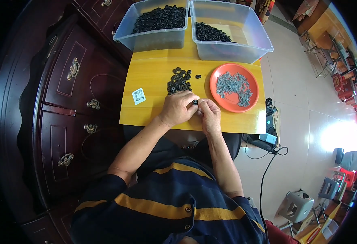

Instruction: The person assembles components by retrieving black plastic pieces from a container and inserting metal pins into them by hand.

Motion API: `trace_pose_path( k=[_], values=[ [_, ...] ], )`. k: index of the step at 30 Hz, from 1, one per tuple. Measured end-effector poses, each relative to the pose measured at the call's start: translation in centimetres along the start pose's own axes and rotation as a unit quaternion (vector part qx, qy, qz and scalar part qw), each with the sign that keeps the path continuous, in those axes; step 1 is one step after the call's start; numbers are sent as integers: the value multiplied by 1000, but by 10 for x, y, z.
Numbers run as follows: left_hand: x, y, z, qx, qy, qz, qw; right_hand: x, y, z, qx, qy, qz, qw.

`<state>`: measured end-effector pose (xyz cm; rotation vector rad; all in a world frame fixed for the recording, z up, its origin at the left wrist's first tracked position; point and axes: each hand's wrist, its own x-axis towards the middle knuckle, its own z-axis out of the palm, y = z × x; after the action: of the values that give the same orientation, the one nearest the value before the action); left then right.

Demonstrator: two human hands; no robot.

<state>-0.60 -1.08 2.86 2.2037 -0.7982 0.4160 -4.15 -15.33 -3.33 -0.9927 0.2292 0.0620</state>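
Note:
Over the near part of the yellow table [146,73], my left hand [179,108] pinches a small black oval part [195,102] between thumb and finger. My right hand [209,115] meets it from the other side, its fingertips pressed together at the part; whether they hold a small piece of their own is hidden. Just beyond my left hand lies a loose pile of black oval parts [179,79], with a single one [198,76] apart to its right. An orange-red plate [213,81] of small grey pins or screws [232,84] stands beyond my right hand.
Two clear plastic bins, the left bin [158,42] and the right bin [231,51], hold more black parts at the table's far side. A white label [138,96] lies at left. Dark wooden drawers [70,93] flank the table; a black cable [264,183] hangs at right.

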Motion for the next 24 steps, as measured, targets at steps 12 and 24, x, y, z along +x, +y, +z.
trace_pose_path(
  k=[12,24],
  values=[
    [2,-7,-3,8,-31,26,999,-2,-3,3,-24,2,2,1000],
    [6,-5,-12,-9,-50,-25,998,1,-1,8,-48,-2,-8,999]
  ],
)
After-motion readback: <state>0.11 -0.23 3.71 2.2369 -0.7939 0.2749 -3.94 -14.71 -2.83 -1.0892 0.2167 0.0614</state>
